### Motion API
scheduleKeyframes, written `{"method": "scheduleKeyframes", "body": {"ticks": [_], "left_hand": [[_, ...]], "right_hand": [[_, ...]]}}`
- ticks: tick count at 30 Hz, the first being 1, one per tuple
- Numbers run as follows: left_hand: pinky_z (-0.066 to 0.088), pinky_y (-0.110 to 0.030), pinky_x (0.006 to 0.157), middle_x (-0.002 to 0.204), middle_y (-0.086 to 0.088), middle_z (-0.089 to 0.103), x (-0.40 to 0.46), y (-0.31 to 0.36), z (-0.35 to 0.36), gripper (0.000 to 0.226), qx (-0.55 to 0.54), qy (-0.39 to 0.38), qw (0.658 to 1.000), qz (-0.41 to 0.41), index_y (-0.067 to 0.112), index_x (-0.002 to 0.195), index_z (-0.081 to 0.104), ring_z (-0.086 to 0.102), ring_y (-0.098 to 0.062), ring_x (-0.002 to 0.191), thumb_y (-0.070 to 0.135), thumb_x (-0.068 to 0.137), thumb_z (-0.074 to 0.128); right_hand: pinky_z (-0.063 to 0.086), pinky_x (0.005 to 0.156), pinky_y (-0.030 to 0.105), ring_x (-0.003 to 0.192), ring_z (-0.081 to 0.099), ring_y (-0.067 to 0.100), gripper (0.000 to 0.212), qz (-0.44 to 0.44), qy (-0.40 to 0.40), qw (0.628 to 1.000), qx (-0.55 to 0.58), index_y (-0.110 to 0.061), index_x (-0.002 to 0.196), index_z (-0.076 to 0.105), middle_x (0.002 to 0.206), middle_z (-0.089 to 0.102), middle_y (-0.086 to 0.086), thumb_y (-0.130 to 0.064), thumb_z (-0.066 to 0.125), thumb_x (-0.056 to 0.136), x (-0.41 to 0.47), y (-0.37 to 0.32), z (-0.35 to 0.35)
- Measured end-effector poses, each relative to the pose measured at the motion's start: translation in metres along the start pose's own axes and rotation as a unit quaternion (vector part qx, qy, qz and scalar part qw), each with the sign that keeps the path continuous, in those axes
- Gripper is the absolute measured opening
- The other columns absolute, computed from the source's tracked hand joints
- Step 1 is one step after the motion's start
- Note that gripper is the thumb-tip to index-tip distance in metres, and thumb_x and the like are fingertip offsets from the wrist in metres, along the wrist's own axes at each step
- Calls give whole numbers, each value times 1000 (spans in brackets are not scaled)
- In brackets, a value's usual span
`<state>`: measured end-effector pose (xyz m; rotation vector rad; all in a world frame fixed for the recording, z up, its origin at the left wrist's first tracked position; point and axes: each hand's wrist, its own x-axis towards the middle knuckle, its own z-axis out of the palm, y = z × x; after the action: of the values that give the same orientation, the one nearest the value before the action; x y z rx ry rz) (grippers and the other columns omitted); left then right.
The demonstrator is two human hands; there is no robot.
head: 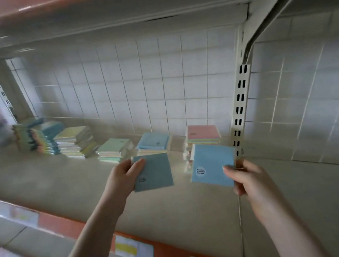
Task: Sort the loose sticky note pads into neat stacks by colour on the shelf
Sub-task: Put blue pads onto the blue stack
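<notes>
White tiled wall (138, 85) behind beige shelf (44, 185), orange front edge with price labels. Left hand (125, 173) grips darker blue pad (154, 172) by its left edge, thumb on top face, pad held above shelf. Right hand (248, 178) pinches lighter blue pad (212, 163) at lower right corner, round sticker on its face. Behind them on shelf: blue-topped stack (154, 140), pink-topped stack (204, 134) by slotted upright (240, 107), green-topped stack (115, 148), taller mixed stacks (55, 139) further left.
</notes>
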<state>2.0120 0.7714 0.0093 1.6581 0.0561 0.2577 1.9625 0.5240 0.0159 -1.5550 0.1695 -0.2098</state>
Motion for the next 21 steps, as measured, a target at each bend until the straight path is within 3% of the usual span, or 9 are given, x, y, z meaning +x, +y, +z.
{"method": "scheduleKeyframes", "body": {"ticks": [5, 10, 15, 17, 21], "left_hand": [[36, -28, 59, 73, -9, 55, 40, 19, -13, 28, 6, -12, 1000, 25, 1, 84, 63, 50, -20, 67, 29, 82, 68], [31, -13, 38, 66, -6, 52, 94, 31, -8, 22, 83, -47, 994, 52, 2, 85, 64, 45, -14, 55, 24, 90, 61], [43, -19, 47, 74, -9, 54, 141, 31, -3, 24, 86, -95, 991, 29, 2, 90, 64, 51, -19, 63, 26, 87, 64], [43, -16, 44, 74, -10, 54, 152, 28, 1, 21, 93, -112, 989, 27, 1, 91, 63, 51, -18, 61, 22, 91, 60], [42, -25, 56, 79, -13, 54, 167, 19, 6, 22, 99, -132, 986, 20, 2, 89, 61, 50, -21, 66, 23, 91, 61]], "right_hand": [[26, 42, 19, 38, 34, 9, 10, 1, 3, 1000, -9, -8, 78, 56, 39, 40, -7, -4, 61, 86, 0, -3, 25], [27, 43, 20, 39, 34, 10, 10, 1, 45, 999, -17, -8, 77, 56, 43, 39, -2, -6, 61, 86, 2, -2, 47], [27, 40, 16, 37, 34, 8, 10, 14, 73, 997, -21, -8, 77, 59, 41, 40, -2, -6, 61, 86, 2, -3, 67], [27, 41, 18, 38, 35, 9, 12, 16, 85, 996, -26, -10, 75, 59, 41, 39, -2, -7, 61, 86, 3, -2, 75], [26, 44, 23, 41, 34, 11, 16, 16, 99, 994, -29, -11, 72, 57, 41, 38, -3, -5, 61, 87, 5, -2, 85]]}}
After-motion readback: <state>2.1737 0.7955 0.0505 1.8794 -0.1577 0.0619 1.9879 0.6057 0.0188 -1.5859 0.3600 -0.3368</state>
